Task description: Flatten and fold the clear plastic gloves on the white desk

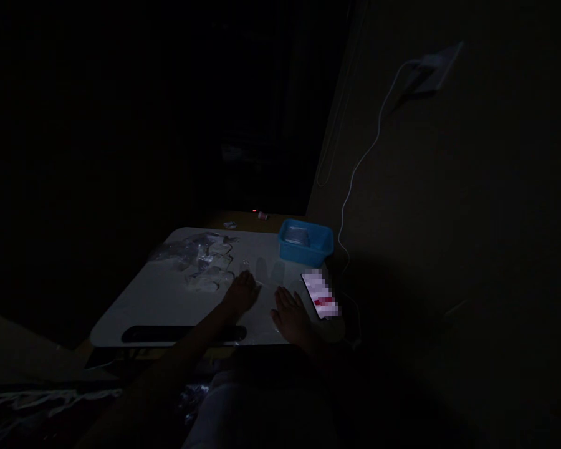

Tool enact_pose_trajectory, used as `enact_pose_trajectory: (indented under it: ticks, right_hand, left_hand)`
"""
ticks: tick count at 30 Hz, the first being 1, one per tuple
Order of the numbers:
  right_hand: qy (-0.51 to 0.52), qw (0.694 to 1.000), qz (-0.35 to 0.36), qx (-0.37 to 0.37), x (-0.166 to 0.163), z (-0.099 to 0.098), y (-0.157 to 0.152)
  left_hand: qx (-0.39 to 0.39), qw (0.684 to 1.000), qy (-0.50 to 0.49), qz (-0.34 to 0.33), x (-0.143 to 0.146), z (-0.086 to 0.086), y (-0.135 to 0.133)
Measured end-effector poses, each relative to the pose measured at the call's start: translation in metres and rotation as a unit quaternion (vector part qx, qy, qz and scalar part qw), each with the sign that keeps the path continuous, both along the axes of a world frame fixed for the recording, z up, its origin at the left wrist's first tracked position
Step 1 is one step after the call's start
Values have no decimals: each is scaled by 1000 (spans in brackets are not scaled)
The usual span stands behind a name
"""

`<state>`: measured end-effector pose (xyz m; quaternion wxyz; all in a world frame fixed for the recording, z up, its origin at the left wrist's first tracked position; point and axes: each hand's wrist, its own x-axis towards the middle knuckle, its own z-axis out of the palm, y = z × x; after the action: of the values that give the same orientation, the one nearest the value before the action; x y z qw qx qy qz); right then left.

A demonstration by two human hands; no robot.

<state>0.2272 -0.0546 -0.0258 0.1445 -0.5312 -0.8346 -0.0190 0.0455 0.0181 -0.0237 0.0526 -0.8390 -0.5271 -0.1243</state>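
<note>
In dim light, my left hand [242,293] rests palm down on the white table [154,305], its fingers loosely bent and a little apart. My right hand [290,315] lies to the right of it, flat with the fingers stretched out. Something thin and see-through seems to lie on the tabletop around both hands; its outline is too dark to make out. Crumpled clear plastic bags [210,259] with pale pieces lie left of my left hand. Beside my right hand, a phone [318,293] has its screen lit.
A blue basket [305,252] with clear packets [297,236] inside stands at the table's far right. A white cable [352,178] hangs from a wall socket [437,68]. A dark slot [168,333] runs along the near table edge. Small items [262,216] sit behind the table.
</note>
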Motion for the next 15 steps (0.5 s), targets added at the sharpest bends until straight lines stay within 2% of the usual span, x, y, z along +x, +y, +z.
enact_pose_trajectory:
  ticks: [5, 11, 15]
  right_hand:
    - [-1, 1000, 3, 2, 1, 1, -1]
    - [-2, 1000, 0, 11, 1, -2, 1]
    - [12, 1000, 0, 17, 1, -2, 0]
  left_hand:
    - [-15, 997, 36, 70, 1, -1, 19]
    - [-15, 997, 34, 74, -1, 10, 46]
    - [17, 998, 25, 60, 5, 10, 38]
